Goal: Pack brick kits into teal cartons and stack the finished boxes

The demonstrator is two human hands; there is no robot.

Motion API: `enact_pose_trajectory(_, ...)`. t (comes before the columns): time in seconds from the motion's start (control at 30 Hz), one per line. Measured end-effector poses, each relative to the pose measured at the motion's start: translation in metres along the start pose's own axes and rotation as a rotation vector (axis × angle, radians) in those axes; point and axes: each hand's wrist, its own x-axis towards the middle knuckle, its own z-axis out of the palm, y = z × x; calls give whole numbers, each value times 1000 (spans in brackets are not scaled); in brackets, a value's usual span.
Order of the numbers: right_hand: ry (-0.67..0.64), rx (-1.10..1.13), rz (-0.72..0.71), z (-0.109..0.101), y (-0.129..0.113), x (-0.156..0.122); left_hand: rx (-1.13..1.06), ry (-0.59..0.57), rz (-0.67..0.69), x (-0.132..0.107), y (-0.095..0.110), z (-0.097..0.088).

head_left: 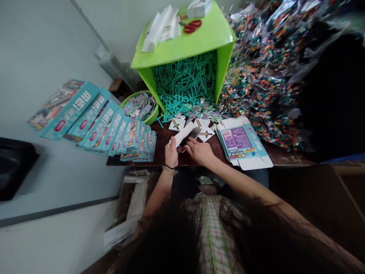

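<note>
My left hand (171, 152) is closed around a small white carton (184, 134), holding it tilted above the dark wooden table (281, 155). My right hand (199, 150) is at the carton's open end, fingers curled and pushing into it; what they hold is hidden. Printed cards with pixel-sword pictures (205, 133) lie just beyond the hands. A stack of flat unfolded teal and purple cartons (242, 144) rests to the right of my right hand.
A row of filled teal boxes (114, 129) leans at the left. A green bowl of small packets (141, 106) sits behind them. A lime-green bin (199, 36) on its side spills teal sticks (185, 82); red scissors (192, 26) lie on top. Bags of coloured bricks (262, 68) pile at the right.
</note>
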Motion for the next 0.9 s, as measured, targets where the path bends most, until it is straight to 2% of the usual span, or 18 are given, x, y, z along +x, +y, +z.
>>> enact_pose_trajectory(0.13,59,17,-34,-9,-10,-1,-90,-47,-29,5,-1,-5)
enact_pose_trajectory(0.23,30,-40,-65,-15,-9,3,-214,-91,-105,7,-5,-5)
enact_pose_trajectory(0.3,7,-80,-20,-16,-6,7,-259,-88,-187,5,-10,-3)
enact_pose_trajectory(0.4,49,-57,39,-16,2,13,-292,-71,-248,-2,-15,-1)
enact_pose_trajectory(0.5,214,9,16,-17,4,15,-295,-57,-180,-9,-9,-2)
enact_pose_trajectory(0.57,338,37,-68,-18,2,17,-255,-74,-101,-11,-1,-2)
enact_pose_trajectory(0.63,417,56,-145,-20,2,20,-206,-90,-29,-10,7,-1)
enact_pose_trajectory(0.7,467,70,-122,-21,8,26,-168,-66,10,-8,11,1)
enact_pose_trajectory(0.77,491,80,-1,-19,19,34,-135,-7,6,-6,9,5)
enact_pose_trajectory(0.83,448,105,97,-15,30,41,-124,67,-24,-5,5,9)
enact_pose_trajectory(0.9,368,133,105,-11,38,47,-153,120,-46,-7,0,13)
